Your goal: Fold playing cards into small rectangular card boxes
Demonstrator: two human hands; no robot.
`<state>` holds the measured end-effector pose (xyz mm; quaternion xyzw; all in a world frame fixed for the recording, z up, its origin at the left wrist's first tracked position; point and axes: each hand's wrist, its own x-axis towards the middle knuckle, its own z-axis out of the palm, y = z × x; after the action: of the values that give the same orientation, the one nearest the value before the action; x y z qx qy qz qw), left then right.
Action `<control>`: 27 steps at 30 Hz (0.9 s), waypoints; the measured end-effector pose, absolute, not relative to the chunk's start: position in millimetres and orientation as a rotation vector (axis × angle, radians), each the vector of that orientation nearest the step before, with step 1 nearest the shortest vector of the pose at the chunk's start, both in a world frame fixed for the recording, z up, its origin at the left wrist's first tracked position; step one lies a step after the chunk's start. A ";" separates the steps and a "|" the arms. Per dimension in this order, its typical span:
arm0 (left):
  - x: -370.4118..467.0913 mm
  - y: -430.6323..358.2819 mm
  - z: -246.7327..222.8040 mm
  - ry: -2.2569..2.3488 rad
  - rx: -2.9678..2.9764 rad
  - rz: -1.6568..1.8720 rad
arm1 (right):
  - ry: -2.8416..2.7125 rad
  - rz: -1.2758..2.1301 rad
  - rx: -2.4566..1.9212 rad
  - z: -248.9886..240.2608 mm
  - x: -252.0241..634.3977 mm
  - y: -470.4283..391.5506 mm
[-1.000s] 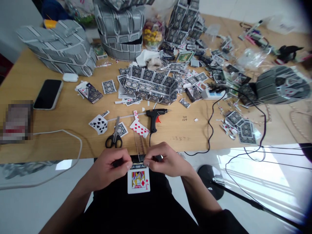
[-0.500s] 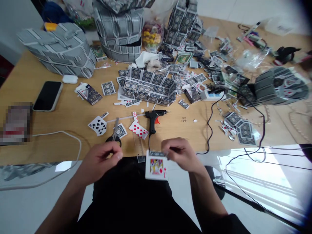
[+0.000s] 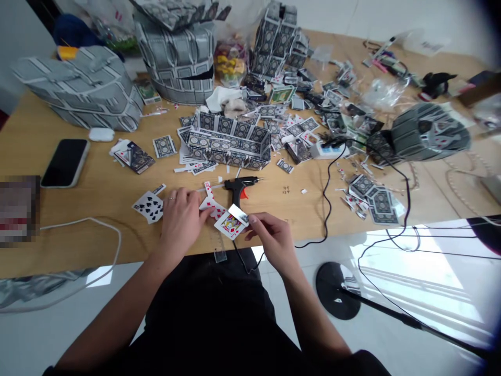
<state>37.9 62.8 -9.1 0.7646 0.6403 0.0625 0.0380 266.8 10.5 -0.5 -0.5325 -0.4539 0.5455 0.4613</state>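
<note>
My right hand (image 3: 270, 237) pinches a jack of diamonds card (image 3: 229, 223) with a folded-over edge and holds it low over the wooden table (image 3: 97, 188) near its front edge. My left hand (image 3: 180, 219) lies palm down on the table just left of it. Its fingertips touch a cut diamonds card (image 3: 211, 208), and it covers the spot where the scissors lay. A black glue gun (image 3: 238, 185) stands just behind both hands. A spades card (image 3: 148, 205) lies left of my left hand. A clear ruler (image 3: 219, 249) sticks out over the table edge.
A box built of playing cards (image 3: 229, 141) sits mid-table among several loose cards. Large grey card structures (image 3: 82, 91) stand at the back left, another (image 3: 430, 130) at the right. A phone (image 3: 64, 162), an earbud case (image 3: 100, 134), black cables (image 3: 329, 193) and a white cable (image 3: 78, 224) lie around.
Both hands rose from my lap to the table. My left hand let go of the jack card and came down over the scissors; my right hand carried the card forward.
</note>
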 end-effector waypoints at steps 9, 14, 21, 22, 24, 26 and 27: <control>22.0 57.6 -5.8 1.847 1.848 0.578 | -1.017 1.373 -1.301 -4.7 266.2 13.7; 0.3 33.0 19.8 1.737 1.431 1.122 | -0.922 1.387 -1.288 -9.3 261.7 16.1; 17.3 16.7 13.6 1.596 1.272 1.084 | -0.887 1.674 -1.208 -5.2 234.7 12.5; 18.6 16.5 8.5 1.606 1.248 1.110 | -0.890 1.716 -1.188 -4.2 231.3 11.4; 19.1 16.2 -0.7 1.611 1.195 1.158 | -0.895 1.783 -1.156 -3.2 226.7 9.8; 18.2 15.7 -6.6 1.594 1.170 1.173 | -0.909 1.830 -1.142 -3.2 224.5 9.2; 17.7 15.4 -8.2 1.584 1.170 1.166 | -0.921 1.849 -1.143 -3.4 223.9 9.2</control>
<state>17.7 15.4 -8.2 0.4653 0.6303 0.4637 0.4138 223.9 9.2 -3.4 -0.4476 -0.3608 0.7243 0.3807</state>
